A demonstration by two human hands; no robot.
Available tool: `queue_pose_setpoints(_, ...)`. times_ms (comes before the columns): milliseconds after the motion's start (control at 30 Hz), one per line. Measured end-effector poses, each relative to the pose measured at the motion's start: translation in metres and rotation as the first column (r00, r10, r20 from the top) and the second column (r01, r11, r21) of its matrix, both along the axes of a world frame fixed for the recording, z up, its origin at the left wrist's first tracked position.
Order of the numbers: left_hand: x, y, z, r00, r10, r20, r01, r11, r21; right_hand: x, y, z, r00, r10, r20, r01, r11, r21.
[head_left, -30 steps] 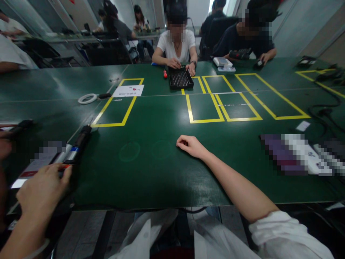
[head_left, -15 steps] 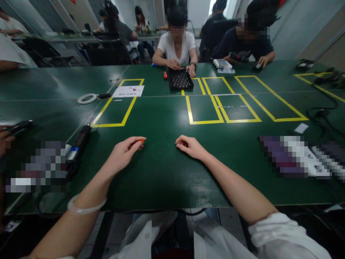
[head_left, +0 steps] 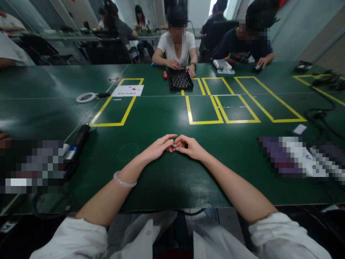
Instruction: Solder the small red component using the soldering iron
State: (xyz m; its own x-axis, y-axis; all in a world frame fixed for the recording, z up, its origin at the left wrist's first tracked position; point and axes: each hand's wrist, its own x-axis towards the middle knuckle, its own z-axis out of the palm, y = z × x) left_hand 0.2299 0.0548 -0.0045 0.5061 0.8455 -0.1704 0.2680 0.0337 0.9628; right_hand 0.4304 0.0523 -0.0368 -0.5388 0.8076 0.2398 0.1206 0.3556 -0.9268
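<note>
Above the green table [head_left: 159, 187], the fingertips of both my hands meet near the middle. Between them shows a small orange and pale grey piece [head_left: 175, 145], too small and too covered to tell its kind. My left hand [head_left: 159, 146] comes in from the left, its thumb and lower fingers closed at the piece and its index finger stretched over toward the other hand. My right hand [head_left: 190, 146] is bent into a pinch on the piece's right side. Whether it is one piece or two, I cannot tell.
A black tool with a blue band [head_left: 74, 151] lies at left, a white ring-shaped coil [head_left: 86, 97] behind it. A printed sheet [head_left: 128, 90] lies across yellow tape outlines. Opposite, a person [head_left: 176, 46] works over a black tray [head_left: 181, 86], a red item [head_left: 165, 75] beside it.
My left hand has moved right, bringing its small orange piece to my right hand, so the fingertips now meet. My right hand has stayed nearly in place.
</note>
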Motion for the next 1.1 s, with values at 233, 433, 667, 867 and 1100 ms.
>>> queue_pose_setpoints(233, -0.0063, 0.0019, -0.0098, 0.998, 0.051, 0.031, -0.049, 0.996, -0.074, 0.0008, 0.0005, -0.0002, 0.993, -0.113, 0.035, 0.111, 0.992, 0.052)
queue_pose_setpoints(433, -0.0045, -0.0011, -0.0067, 1.0, 0.011, 0.012, -0.011, 1.0, -0.025, 0.0007, 0.0011, -0.0008, 0.987, -0.146, 0.065, 0.138, 0.984, 0.113)
queue_pose_setpoints(667, -0.0005, -0.0038, -0.0094, 0.999, 0.047, 0.008, -0.047, 0.998, 0.042, -0.0013, 0.0001, -0.0011, 0.991, -0.111, 0.072, 0.106, 0.992, 0.067)
queue_pose_setpoints(867, -0.0012, -0.0053, -0.0111, 0.996, 0.071, -0.063, -0.058, 0.981, 0.184, 0.0001, 0.0009, -0.0005, 0.993, -0.119, 0.012, 0.12, 0.992, -0.043)
queue_pose_setpoints(1100, -0.0015, -0.0038, -0.0129, 0.993, 0.106, -0.06, -0.094, 0.98, 0.178, 0.0008, 0.0014, -0.0002, 0.994, -0.102, 0.028, 0.098, 0.99, 0.106)
